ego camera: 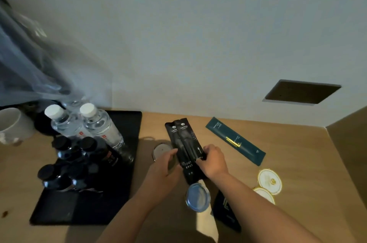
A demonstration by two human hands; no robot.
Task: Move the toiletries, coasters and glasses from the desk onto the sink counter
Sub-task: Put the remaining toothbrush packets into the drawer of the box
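Observation:
Two black toothbrush packets (183, 143) lie side by side, lifted over the wooden desk (288, 153). My left hand (165, 169) grips their left edge and my right hand (213, 161) pinches their right edge. A teal sachet (235, 141) lies flat to the right. Two round white coasters with gold rims (269, 181) sit near my right forearm. One clear glass (197, 197) stands below the packets and another glass (161, 150) stands behind my left hand. A dark packet (226, 211) lies under my right forearm.
A black tray (89, 209) on the left holds two water bottles (99, 123) and several dark bottles (67, 163). A white cup (14, 125) stands at the far left under a plastic bag (29, 67). A dark wall plate (301, 91) is on the wall.

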